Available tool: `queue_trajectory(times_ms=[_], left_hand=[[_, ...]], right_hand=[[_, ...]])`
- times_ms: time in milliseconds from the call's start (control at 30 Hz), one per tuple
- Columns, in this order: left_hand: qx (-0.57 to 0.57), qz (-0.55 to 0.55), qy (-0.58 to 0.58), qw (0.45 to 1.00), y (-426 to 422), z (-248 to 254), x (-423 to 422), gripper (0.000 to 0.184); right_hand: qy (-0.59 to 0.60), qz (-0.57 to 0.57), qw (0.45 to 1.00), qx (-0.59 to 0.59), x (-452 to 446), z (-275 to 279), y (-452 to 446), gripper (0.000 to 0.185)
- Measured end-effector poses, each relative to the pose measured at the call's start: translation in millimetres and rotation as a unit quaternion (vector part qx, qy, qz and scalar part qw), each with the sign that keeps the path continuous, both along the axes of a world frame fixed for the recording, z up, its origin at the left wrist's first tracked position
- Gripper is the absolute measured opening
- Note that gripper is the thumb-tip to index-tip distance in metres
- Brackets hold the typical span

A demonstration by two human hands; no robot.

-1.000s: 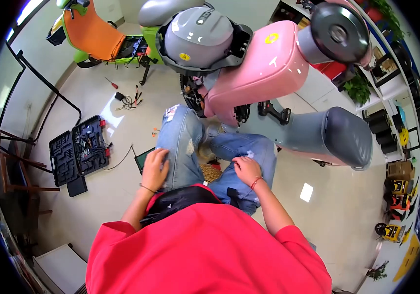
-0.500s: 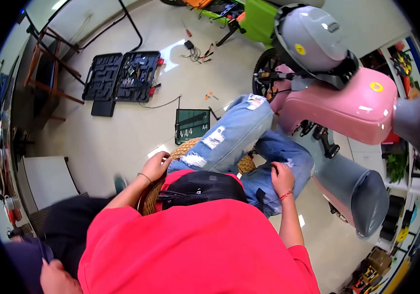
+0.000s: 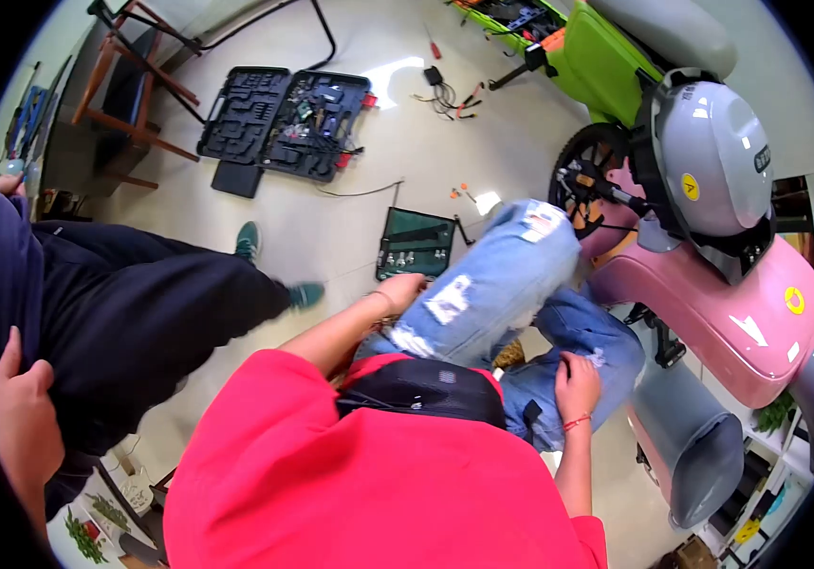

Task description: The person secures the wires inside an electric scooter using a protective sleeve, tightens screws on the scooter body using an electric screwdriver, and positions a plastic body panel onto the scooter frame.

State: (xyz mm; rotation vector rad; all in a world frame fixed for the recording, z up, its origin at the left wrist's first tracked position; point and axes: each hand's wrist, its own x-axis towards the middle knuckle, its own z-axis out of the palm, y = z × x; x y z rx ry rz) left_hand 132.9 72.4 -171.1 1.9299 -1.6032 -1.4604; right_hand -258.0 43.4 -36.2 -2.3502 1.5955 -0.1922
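Note:
My left hand [image 3: 403, 288] rests beside my left thigh, loosely open, with no object seen in it; its fingertips are partly hidden against the jeans. My right hand [image 3: 578, 381] lies on my right thigh, fingers loosely bent and holding nothing visible. Between my arms, a black waist bag [image 3: 423, 395] sits across my lap, over the ripped blue jeans [image 3: 494, 264]. Just beyond my left hand, a dark green tool pouch [image 3: 416, 243] with several metal tools lies on the floor. A woven stool shows in part under my legs.
A pink scooter [image 3: 725, 318] with a grey helmet [image 3: 718, 156] on it stands at right, a green vehicle [image 3: 606, 71] behind. An opened black toolbox [image 3: 279, 123] and cables [image 3: 443, 95] lie on the floor. Another person in dark trousers [image 3: 141, 308] stands close at left.
My view has turned left, so the scooter and toolbox appear farther right. The other person now shows more fully at left, legs apart. Both my hands stay by my thighs.

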Motion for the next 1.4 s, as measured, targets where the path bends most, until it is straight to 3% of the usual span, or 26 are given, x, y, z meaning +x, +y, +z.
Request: queue_trajectory(times_ms=[67,200,267,367,533,600,700,767,800,900,1167,1400], left_hand=[[0.022,0.062,0.045,0.997,9,-10,9,0.034],[-0.017,0.229,0.070,0.971,9,30,13,0.028],[-0.053,0.295,0.145,0.943,5,40,10,0.026],[-0.127,0.333,0.185,0.916,-14,87,-11,0.025],[-0.311,0.144,0.003,0.940,-49,143,-48,0.041],[-0.317,0.100,-0.003,0.943,-62,140,-58,0.050],[-0.324,-0.016,-0.148,0.934,-75,130,-75,0.067],[-0.325,-0.013,-0.169,0.930,-82,128,-81,0.068],[-0.321,-0.010,-0.190,0.928,-85,126,-83,0.068],[-0.329,-0.001,-0.196,0.924,-93,120,-82,0.071],[-0.342,0.003,-0.179,0.923,-96,114,-84,0.069],[-0.375,-0.012,-0.197,0.906,-91,106,-80,0.066]], right_hand=[[-0.007,-0.003,1.000,-0.002,-3,-1,-2,0.012],[-0.023,-0.012,1.000,0.004,-4,-2,-15,0.013],[-0.030,-0.011,0.999,0.002,2,-2,-18,0.013],[-0.016,-0.002,1.000,0.004,8,2,-20,0.012],[-0.021,-0.003,1.000,0.005,3,3,-12,0.014],[-0.050,-0.035,0.998,0.022,-5,4,-6,0.019],[-0.069,-0.099,0.990,-0.076,-22,18,1,0.031],[-0.036,-0.234,0.962,-0.133,-38,22,10,0.053],[-0.038,-0.237,0.961,-0.135,-42,18,12,0.053],[-0.166,-0.368,0.915,0.010,-57,-4,12,0.074],[-0.063,-0.378,0.923,-0.037,-53,-12,1,0.076],[-0.069,-0.391,0.915,-0.073,-60,-18,16,0.075]])
